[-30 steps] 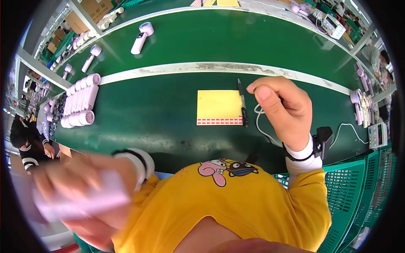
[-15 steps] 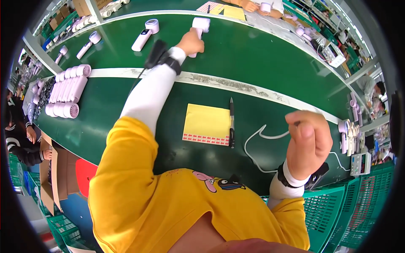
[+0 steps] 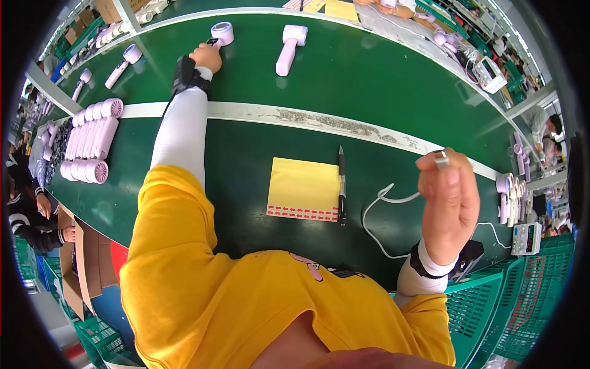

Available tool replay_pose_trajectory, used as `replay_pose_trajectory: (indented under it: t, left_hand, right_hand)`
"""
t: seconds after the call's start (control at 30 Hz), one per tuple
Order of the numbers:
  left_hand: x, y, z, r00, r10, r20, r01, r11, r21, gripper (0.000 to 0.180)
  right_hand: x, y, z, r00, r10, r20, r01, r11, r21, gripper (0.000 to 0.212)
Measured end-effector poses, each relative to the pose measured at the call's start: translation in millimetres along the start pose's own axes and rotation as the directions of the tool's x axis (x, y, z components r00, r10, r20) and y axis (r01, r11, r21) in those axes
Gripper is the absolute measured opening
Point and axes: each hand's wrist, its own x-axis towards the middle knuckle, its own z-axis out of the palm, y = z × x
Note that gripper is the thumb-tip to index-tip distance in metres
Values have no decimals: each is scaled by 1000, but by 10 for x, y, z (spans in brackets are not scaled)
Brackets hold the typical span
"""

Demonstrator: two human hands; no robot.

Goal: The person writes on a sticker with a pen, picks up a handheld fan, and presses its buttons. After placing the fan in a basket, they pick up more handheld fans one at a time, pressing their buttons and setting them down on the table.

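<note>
My left hand (image 3: pixel 208 56) reaches far forward, its fingers closed round the handle of a pale lilac handheld fan (image 3: pixel 222 32). Most of that handle is hidden under the hand. To its right, a second lilac handheld fan (image 3: pixel 286 58) lies untouched on the green surface. My right hand (image 3: pixel 452 206) is raised at the right, pinching a small metal-tipped cable plug (image 3: pixel 441 160) between thumb and fingers. From around that hand a white cable (image 3: pixel 367 227) loops down onto the table.
A yellow paper pad (image 3: pixel 304 184) lies centrally, with a black pen (image 3: pixel 342 184) beside it. Several lilac fans (image 3: pixel 92 138) are lined up at the left. A white raised strip (image 3: pixel 258 111) crosses the green table. A small display box (image 3: pixel 526 238) stands at the right, near green baskets (image 3: pixel 473 307).
My left hand has let go of the middle fan and moved left onto another one. The plug's metal tip now shows in my right hand, which stays in nearly the same place.
</note>
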Motion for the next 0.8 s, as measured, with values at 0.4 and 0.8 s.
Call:
replay_pose_trajectory:
  t: [0.4,0.8]
  left_hand:
    - [-1742,299,-2418,813,514,274,539,-485,-689,36]
    - [-2448,387,-3134,743,660,109,571,-541,-617,33]
  right_hand:
    - [9,252,125,937,207,283,-262,950,171,34]
    - [-93,318,288,924,-114,365,-31,929,370,52]
